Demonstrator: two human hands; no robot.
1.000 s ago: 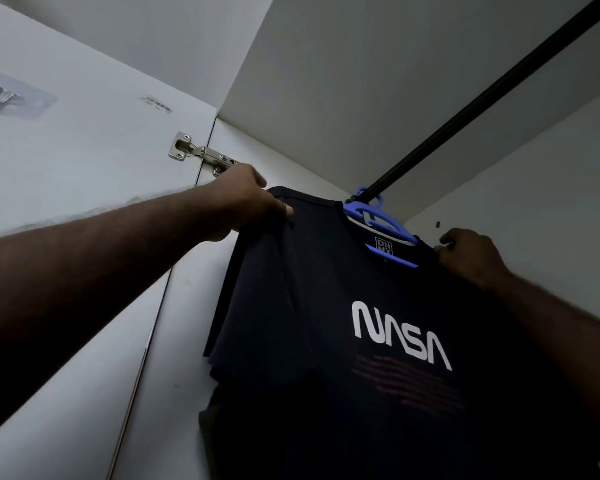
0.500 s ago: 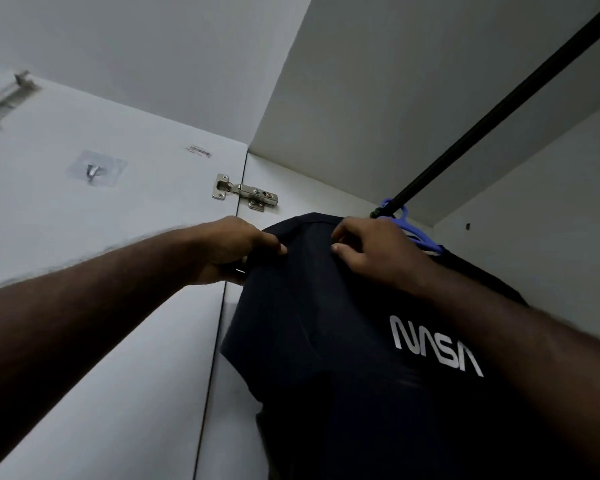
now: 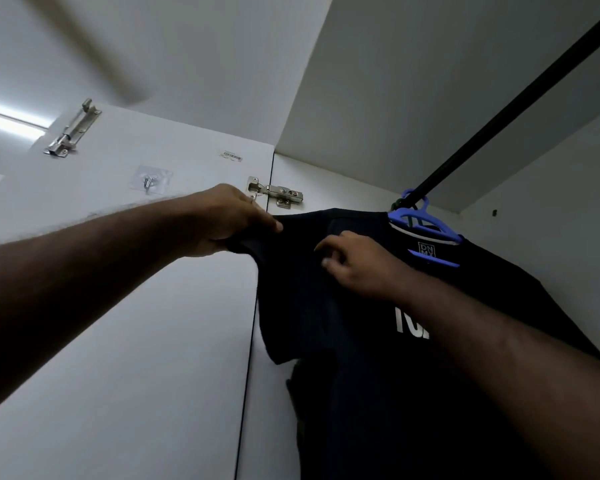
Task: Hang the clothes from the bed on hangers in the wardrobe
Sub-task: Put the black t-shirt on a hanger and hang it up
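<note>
Head view: I read DNMX on the neck label (image 3: 426, 249) of the dark T-shirt (image 3: 343, 341), on a blue hanger (image 3: 426, 227) on the wardrobe rail (image 3: 499, 116). Right forearm (image 3: 499, 341) hides most of its white print (image 3: 409, 322). Left hand (image 3: 229, 220) pinches its shoulder; of the right hand (image 3: 361, 266) I cannot tell the grip.

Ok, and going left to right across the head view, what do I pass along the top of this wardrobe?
Silver metal sliding bolt → clear adhesive wall hook → left hand, gripping the black T-shirt → right hand → blue plastic hanger.
</note>
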